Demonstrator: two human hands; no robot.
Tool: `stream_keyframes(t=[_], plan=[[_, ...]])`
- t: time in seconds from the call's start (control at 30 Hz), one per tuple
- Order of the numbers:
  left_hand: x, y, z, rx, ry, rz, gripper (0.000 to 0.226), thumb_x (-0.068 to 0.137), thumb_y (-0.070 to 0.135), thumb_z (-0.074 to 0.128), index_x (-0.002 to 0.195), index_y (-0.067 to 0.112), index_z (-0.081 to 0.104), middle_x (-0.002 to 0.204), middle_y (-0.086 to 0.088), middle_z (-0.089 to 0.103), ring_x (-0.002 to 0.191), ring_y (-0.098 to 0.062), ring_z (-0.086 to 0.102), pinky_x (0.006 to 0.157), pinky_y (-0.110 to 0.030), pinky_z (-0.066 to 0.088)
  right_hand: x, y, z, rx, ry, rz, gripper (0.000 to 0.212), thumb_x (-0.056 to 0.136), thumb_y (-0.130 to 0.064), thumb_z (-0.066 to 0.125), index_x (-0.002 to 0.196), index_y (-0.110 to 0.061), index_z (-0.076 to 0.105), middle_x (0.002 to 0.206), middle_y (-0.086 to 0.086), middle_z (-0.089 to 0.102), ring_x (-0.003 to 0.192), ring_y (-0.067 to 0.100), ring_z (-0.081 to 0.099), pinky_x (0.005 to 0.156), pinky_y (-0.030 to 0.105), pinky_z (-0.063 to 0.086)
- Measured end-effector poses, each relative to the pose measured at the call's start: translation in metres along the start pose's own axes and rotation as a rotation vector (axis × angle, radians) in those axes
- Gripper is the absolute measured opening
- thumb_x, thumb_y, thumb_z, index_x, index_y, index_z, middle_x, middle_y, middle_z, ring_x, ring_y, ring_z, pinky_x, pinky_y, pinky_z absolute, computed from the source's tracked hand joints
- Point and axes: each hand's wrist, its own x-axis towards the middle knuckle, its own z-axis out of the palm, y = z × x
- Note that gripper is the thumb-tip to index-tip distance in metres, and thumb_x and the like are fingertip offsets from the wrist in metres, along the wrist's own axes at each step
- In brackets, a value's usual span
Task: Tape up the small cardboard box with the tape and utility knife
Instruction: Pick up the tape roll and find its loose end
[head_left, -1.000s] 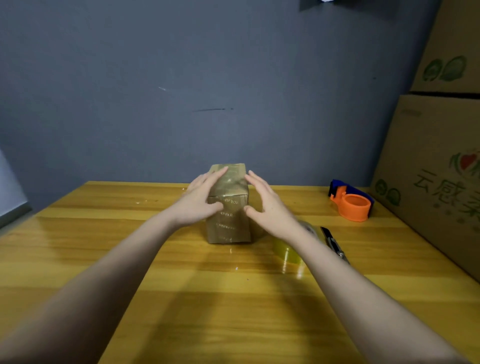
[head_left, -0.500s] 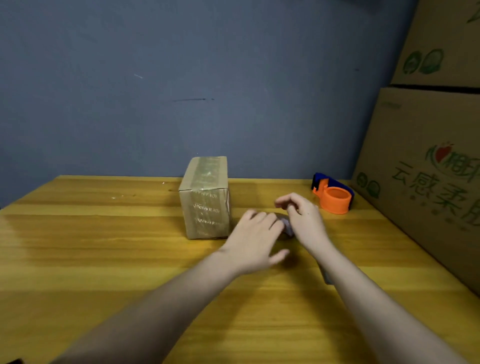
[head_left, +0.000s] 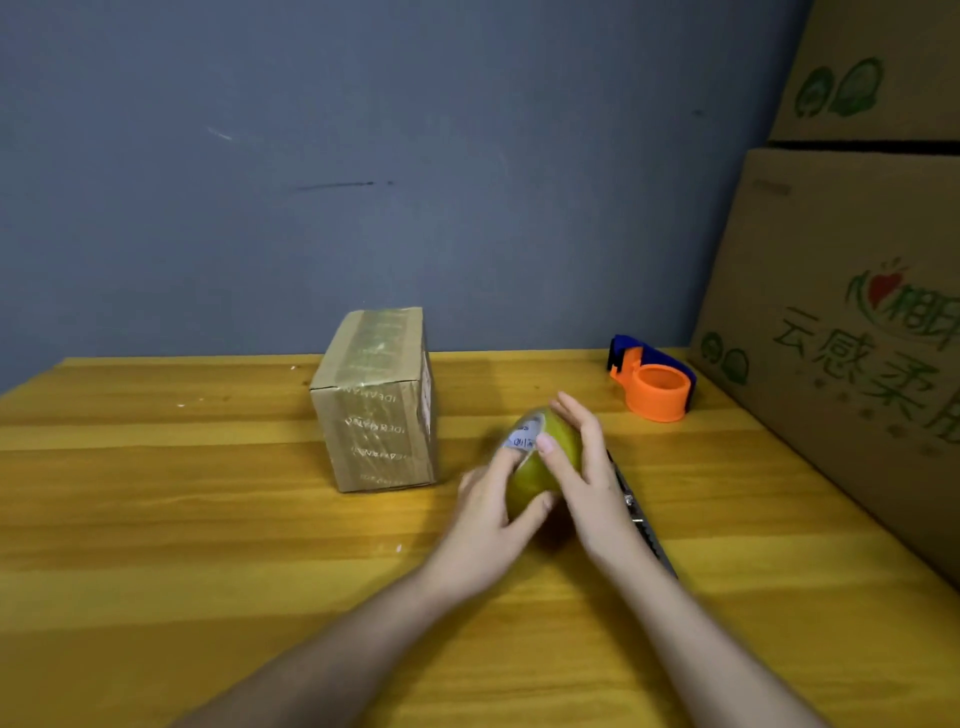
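both hands, left (head_left: 485, 525) and right (head_left: 587, 475), grasp the yellowish tape roll (head_left: 543, 462) over the table (head_left: 208, 571) | knife (head_left: 636, 512) lies just right of them | small box (head_left: 376, 400) shut, tape-striped, standing mid-table | orange dispenser (head_left: 654, 387) far right, beside big cartons (head_left: 857, 322)

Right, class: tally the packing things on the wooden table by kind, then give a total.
Small cardboard box: 1
Tape roll, held between left hand and right hand: 1
Utility knife: 1
Orange tape dispenser: 1
Large cartons at the right: 2
Total: 6
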Motion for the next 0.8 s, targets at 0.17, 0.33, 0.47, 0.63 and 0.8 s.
stream_keyframes(t=[0.17, 0.33, 0.47, 0.63, 0.8], plan=[[-0.009, 0.002, -0.010, -0.337, 0.030, 0.015, 0.030, 0.080, 0.043, 0.056, 0.100, 0.021, 0.050, 0.085, 0.018, 0.055, 0.075, 0.001, 0.049, 0.070, -0.017, 0.041, -0.003, -0.008, 0.001, 0.224, -0.130, 0.070, 0.079, 0.065, -0.055, 0.064, 0.137, -0.038, 0.037, 0.133, -0.006, 0.051, 0.114, 0.000, 0.055, 0.092, 0.016, 0.047], [-0.004, 0.003, -0.019, -0.499, 0.073, -0.066, 0.004, 0.088, 0.020, 0.054, 0.085, 0.022, 0.052, 0.073, 0.022, 0.050, 0.066, 0.006, 0.049, 0.066, -0.009, 0.039, -0.007, -0.012, 0.004, 0.156, -0.097, -0.049, 0.072, 0.068, -0.048, 0.067, 0.134, -0.032, 0.043, 0.129, -0.008, 0.053, 0.113, -0.005, 0.053, 0.087, 0.008, 0.042], [-0.004, 0.006, -0.022, -0.634, 0.068, -0.181, 0.030, 0.094, 0.002, 0.043, 0.087, 0.026, 0.059, 0.075, 0.027, 0.067, 0.074, 0.019, 0.058, 0.070, 0.000, 0.041, -0.008, -0.007, 0.007, -0.163, -0.096, -0.213, 0.077, 0.066, -0.057, 0.068, 0.134, -0.038, 0.039, 0.136, -0.010, 0.042, 0.126, -0.008, 0.038, 0.099, 0.005, 0.030], [0.004, 0.004, -0.024, -0.753, 0.043, -0.185, 0.033, 0.079, 0.022, 0.035, 0.088, 0.016, 0.067, 0.061, -0.008, 0.063, 0.059, -0.018, 0.058, 0.058, -0.025, 0.048, -0.008, -0.005, 0.008, -0.369, -0.143, -0.337, 0.088, 0.063, -0.062, 0.073, 0.139, -0.047, 0.031, 0.146, -0.018, 0.029, 0.136, -0.003, 0.031, 0.106, 0.010, 0.027], [0.006, 0.005, -0.024, -0.824, 0.000, -0.202, 0.040, 0.077, 0.025, 0.032, 0.072, 0.031, 0.071, 0.053, -0.002, 0.061, 0.053, -0.014, 0.058, 0.058, -0.025, 0.048, -0.009, -0.007, 0.007, -0.438, -0.149, -0.359, 0.092, 0.064, -0.061, 0.073, 0.141, -0.051, 0.023, 0.150, -0.022, 0.022, 0.139, -0.001, 0.025, 0.106, 0.016, 0.025]])
